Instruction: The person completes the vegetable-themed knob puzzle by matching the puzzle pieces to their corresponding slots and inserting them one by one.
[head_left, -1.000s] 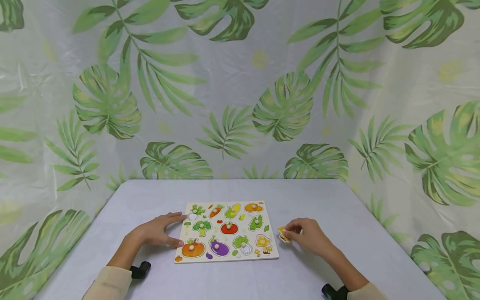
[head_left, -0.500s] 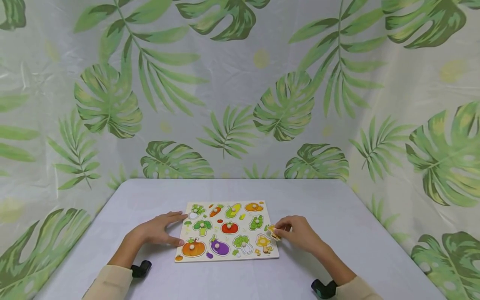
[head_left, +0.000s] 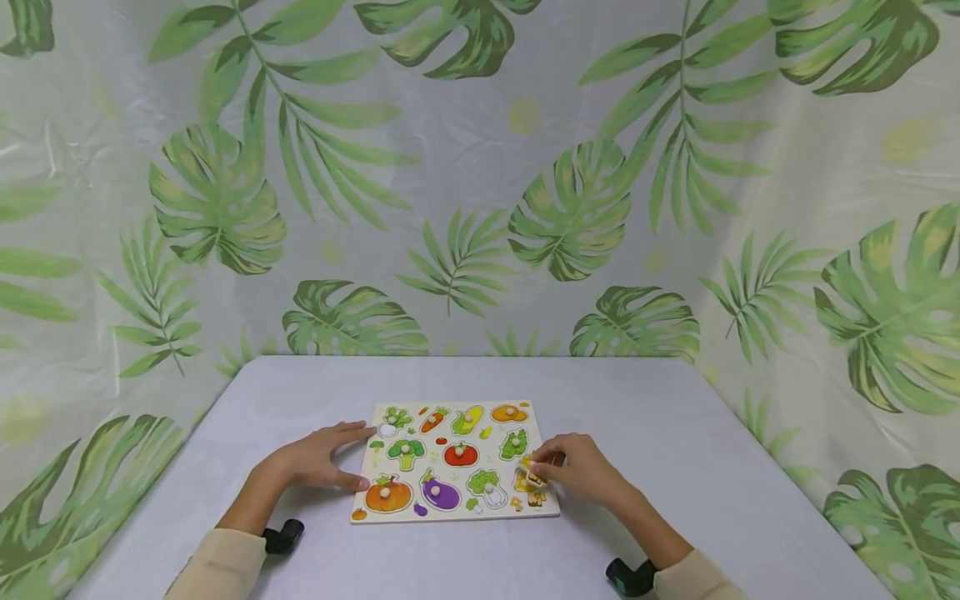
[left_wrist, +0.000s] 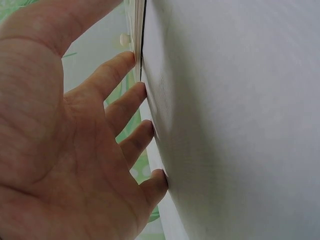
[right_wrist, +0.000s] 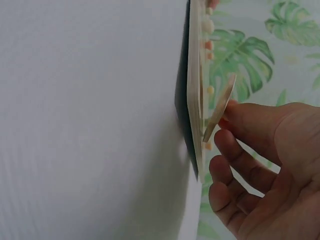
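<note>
A wooden vegetable peg puzzle board (head_left: pixel 420 516) lies flat on the table, its knobbed pieces showing a pumpkin (head_left: pixel 387 495), an eggplant (head_left: pixel 440 493), a tomato (head_left: pixel 460 455) and several other vegetables. My right hand (head_left: pixel 581 468) pinches a yellow mushroom puzzle piece (head_left: pixel 531 471) over the board's lower right part. In the right wrist view the mushroom piece (right_wrist: pixel 220 110) is tilted, close to the board's surface. Beneath it, the printed mushroom space is partly hidden. My left hand (head_left: pixel 318 460) touches the board's left edge with thumb and fingertips, its fingers spread.
The white table (head_left: pixel 465 379) extends around the board on all sides. A leaf-patterned curtain (head_left: pixel 450 167) hangs behind and at both sides. Each wrist carries a small black camera, such as the left wrist camera (head_left: pixel 283 537).
My right hand has carried the mushroom piece leftward, from beside the board to above its lower right part. The left hand stays at the left edge.
</note>
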